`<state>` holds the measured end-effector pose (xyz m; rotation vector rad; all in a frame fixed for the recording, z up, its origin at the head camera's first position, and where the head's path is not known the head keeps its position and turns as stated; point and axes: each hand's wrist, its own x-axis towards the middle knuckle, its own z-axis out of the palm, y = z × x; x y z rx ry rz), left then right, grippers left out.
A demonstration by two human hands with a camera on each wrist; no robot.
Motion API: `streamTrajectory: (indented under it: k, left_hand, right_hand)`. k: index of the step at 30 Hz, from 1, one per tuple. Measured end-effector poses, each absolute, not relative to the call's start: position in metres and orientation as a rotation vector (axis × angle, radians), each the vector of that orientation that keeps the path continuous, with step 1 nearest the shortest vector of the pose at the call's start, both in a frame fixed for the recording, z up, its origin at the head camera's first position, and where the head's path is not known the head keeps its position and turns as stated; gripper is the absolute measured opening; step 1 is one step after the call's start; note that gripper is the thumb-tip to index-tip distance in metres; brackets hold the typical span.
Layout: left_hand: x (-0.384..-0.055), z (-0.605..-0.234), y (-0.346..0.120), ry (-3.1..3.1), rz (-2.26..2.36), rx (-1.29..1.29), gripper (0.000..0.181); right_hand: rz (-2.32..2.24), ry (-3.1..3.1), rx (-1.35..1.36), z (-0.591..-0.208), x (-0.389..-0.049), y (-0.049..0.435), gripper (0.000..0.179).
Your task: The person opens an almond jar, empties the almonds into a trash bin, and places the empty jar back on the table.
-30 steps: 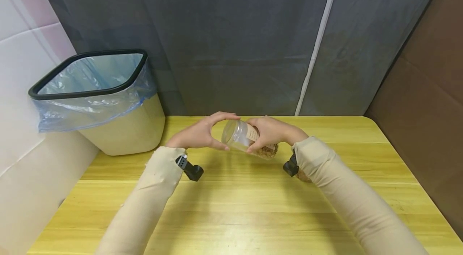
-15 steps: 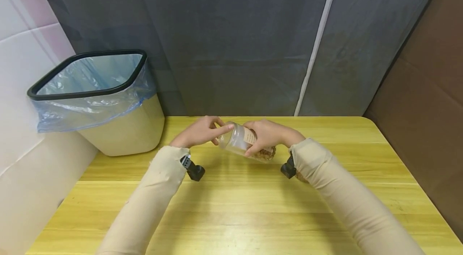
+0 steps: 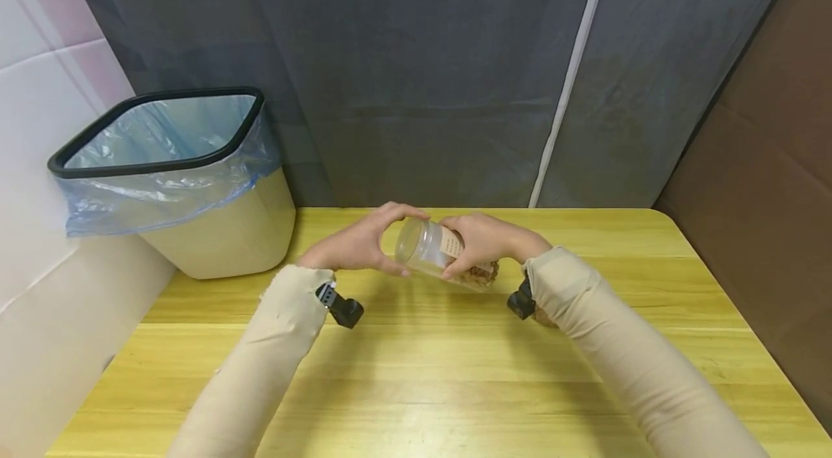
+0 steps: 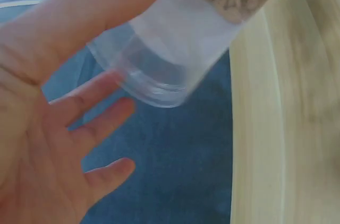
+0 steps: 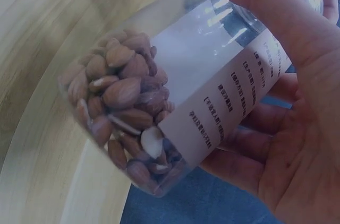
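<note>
A clear plastic jar lies tilted above the yellow table, its lid end toward the left. Almonds fill its bottom end, and a white printed label wraps its middle. My right hand grips the jar's body, thumb across the label in the right wrist view. My left hand arches around the clear lid, forefinger over the top and thumb beneath. In the left wrist view the thumb lies on the jar and the other fingers spread below the lid.
A cream waste bin with a black rim and blue liner stands at the table's back left corner. A dark grey curtain hangs behind the table. A brown board closes the right side. White wall panels lie to the left.
Half a second ago my left forefinger lay flat along the lid; now the hand arches around the lid again. The jar and my right hand have barely shifted.
</note>
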<state>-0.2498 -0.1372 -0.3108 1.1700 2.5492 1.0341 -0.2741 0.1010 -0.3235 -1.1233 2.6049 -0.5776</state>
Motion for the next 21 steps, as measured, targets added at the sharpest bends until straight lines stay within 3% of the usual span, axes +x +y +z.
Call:
streamTrajectory:
  k: [11, 17, 21]
  left_hand:
    - [-0.2527, -0.3089, -0.1369, 2.574, 0.979, 0.704, 0.051]
    - [-0.2535, -0.3102, -0.1355, 2.608, 0.954, 0.612, 0.064]
    - [-0.2505, -0.3102, -0.1372, 2.616, 1.003, 0.766, 0.069]
  right_hand:
    - [-0.567, 2.588, -1.126, -0.3222, -0.2700, 0.0952, 0.066]
    - [-0.585, 2.583, -1.127, -0.3223, -0.2704, 0.0965, 0.065]
    - [-0.601, 2.579, -1.091, -0.3224, -0.2707, 0.0994, 0.067]
